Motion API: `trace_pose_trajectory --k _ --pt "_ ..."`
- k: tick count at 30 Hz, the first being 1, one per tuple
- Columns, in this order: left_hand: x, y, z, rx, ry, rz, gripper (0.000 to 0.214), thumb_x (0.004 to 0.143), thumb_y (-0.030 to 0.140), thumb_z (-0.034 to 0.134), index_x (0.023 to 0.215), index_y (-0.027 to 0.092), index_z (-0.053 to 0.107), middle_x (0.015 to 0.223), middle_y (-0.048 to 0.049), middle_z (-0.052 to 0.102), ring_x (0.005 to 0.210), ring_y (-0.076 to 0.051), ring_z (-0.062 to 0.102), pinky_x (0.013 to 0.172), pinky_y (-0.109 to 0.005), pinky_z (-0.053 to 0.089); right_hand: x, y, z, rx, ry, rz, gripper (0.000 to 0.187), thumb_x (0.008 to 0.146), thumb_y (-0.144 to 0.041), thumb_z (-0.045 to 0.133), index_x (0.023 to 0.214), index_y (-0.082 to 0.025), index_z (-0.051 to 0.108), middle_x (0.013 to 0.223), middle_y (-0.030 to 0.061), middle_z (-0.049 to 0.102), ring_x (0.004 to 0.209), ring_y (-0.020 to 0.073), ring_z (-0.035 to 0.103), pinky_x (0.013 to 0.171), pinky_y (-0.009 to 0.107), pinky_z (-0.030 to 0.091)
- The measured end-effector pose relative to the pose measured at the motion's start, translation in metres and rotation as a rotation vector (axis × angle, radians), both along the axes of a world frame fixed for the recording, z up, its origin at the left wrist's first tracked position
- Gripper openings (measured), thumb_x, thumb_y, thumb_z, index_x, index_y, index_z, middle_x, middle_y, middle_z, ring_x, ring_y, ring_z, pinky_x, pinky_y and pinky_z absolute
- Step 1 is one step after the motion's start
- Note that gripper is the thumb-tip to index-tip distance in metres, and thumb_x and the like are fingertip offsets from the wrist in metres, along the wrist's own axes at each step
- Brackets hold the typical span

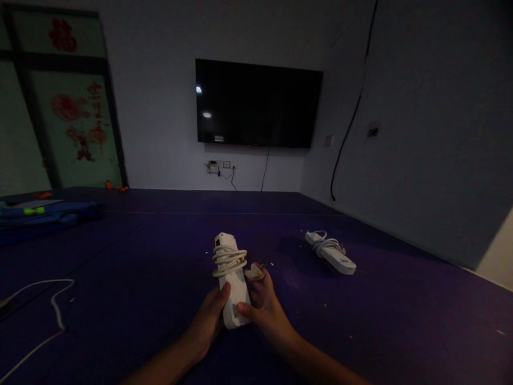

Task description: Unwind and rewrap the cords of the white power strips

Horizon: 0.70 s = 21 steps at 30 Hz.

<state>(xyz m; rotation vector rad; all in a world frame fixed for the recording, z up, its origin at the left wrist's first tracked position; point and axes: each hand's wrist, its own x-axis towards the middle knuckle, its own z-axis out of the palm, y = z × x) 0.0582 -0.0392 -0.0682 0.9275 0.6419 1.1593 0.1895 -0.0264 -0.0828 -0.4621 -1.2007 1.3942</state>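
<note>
I hold a white power strip (231, 278) with both hands over the dark purple floor mat (140, 267). Its own white cord (228, 260) is wound in several turns around its upper half. My left hand (210, 320) grips the strip's near end from the left, thumb on top. My right hand (266, 310) grips it from the right, and its fingers also hold the cord's plug (255, 271) beside the strip.
A second white power strip (331, 252) with its cord wrapped around it lies on the mat to the right. A loose white cable (52, 305) runs along the left. Blue items (44, 214) lie at far left. A black TV (256, 102) hangs on the wall.
</note>
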Motion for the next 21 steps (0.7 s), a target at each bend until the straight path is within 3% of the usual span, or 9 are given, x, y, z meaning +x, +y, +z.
trace_pose_trajectory --k 8,15,21 --pt "0.0012 -0.0004 -0.0044 0.036 0.011 -0.061 0.062 0.068 0.049 0.068 0.117 0.013 0.058 0.101 -0.0146 0.068 0.097 -0.031 0.062 0.090 -0.043 0.042 -0.0031 -0.0056 -0.0017 0.133 -0.003 -0.041 0.120 0.050 -0.029 0.085 0.135 -0.029 0.002 0.139 0.0146 0.035 0.127 0.0267 0.038 0.106 0.046 0.028" --pt "0.0027 0.0028 -0.0098 0.057 0.103 -0.049 0.056 0.072 0.054 0.062 0.109 0.012 0.061 0.098 -0.0131 0.069 0.097 -0.029 0.062 0.089 -0.040 0.043 -0.0043 -0.0029 -0.0036 0.098 -0.091 -0.099 0.100 0.061 -0.020 0.075 0.134 -0.026 0.006 0.134 0.0140 0.043 0.125 0.0241 0.042 0.106 0.046 0.026" --pt "-0.0032 0.0054 -0.0061 0.210 0.424 0.056 0.062 0.072 0.065 0.052 0.100 0.012 0.065 0.092 -0.0098 0.070 0.093 -0.028 0.061 0.086 -0.039 0.045 0.0015 0.0037 -0.0013 0.147 -0.169 -0.229 0.094 0.057 -0.016 0.071 0.132 -0.024 0.015 0.130 0.0141 0.047 0.120 0.0242 0.047 0.102 0.043 0.034"
